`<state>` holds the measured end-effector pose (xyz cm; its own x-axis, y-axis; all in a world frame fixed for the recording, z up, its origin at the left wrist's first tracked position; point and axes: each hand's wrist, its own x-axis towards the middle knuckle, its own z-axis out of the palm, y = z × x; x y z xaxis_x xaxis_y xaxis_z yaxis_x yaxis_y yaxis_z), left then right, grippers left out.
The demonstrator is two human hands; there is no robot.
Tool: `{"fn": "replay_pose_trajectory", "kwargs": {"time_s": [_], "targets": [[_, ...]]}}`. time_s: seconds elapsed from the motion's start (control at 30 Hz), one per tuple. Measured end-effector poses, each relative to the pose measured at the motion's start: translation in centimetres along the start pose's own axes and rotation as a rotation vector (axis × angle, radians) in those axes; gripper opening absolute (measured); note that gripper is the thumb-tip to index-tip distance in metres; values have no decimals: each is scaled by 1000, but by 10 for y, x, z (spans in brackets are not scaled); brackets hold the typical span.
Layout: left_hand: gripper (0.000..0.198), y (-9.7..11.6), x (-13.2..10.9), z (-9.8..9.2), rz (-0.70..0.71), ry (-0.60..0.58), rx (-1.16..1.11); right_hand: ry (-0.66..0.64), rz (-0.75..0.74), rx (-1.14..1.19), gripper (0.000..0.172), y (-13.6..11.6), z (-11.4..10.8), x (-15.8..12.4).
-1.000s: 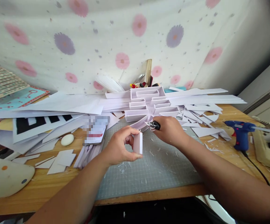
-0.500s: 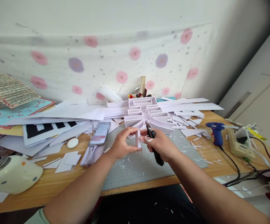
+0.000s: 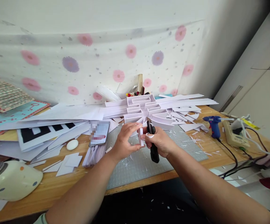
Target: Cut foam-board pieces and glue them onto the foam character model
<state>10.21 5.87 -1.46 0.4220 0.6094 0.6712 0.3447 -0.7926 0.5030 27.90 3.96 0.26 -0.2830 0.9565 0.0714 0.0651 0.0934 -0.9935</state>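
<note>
Between thumb and fingers, my left hand (image 3: 127, 139) grips a small white foam-board strip (image 3: 141, 137) by its two ends, upright above the cutting mat (image 3: 125, 172). My right hand (image 3: 162, 140) is closed round a black utility knife (image 3: 154, 152), and its fingertips touch or nearly touch the strip's right side. The knife points away from me; whether its blade is out I cannot tell. Just beyond both hands stands a white foam-board model (image 3: 146, 107) with stepped walls and a curved front piece.
A blue glue gun (image 3: 214, 126) and a power strip (image 3: 235, 135) with cables lie at right. At left are a phone (image 3: 100, 133), a white egg-shaped object (image 3: 72, 144), a cream jar (image 3: 16, 180) and paper sheets (image 3: 62, 112). Offcuts (image 3: 189, 116) litter the right side.
My view has shifted slightly. The knife in my right hand has turned more upright, and the right fingers have come closer against the strip. My left hand keeps its hold.
</note>
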Motion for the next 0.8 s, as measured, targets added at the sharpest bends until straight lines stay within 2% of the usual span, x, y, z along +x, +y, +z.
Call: {"fn": "replay_pose_trajectory", "kwargs": {"time_s": [0.07,0.1,0.2,0.23,0.27,0.33,0.4,0.53,0.6,0.8], "targets": [[82,0,0,0,-129,-44,20,39,-44,-150,38,-3,-9,3],[76,0,0,1,-206,-64,27,62,-67,-246,32,-6,-14,5],[24,1,-2,4,-345,-94,43,116,-105,-573,13,-12,-31,11],[12,1,-2,5,-357,-94,38,124,-106,-675,12,-13,-35,12],[8,2,-3,6,-361,-91,24,129,-105,-766,11,-13,-37,14],[20,5,-3,7,-382,-70,-19,150,-105,-923,8,-13,-36,15],[30,8,-2,8,-415,-14,-80,188,-110,-1057,12,-12,-31,16],[24,9,1,13,-483,103,-272,224,-127,-1257,20,-9,-16,15],[31,8,2,18,-526,123,-375,223,-152,-1321,21,-7,-11,15],[33,5,4,23,-672,161,-572,218,-258,-1437,23,2,-5,21]]}}
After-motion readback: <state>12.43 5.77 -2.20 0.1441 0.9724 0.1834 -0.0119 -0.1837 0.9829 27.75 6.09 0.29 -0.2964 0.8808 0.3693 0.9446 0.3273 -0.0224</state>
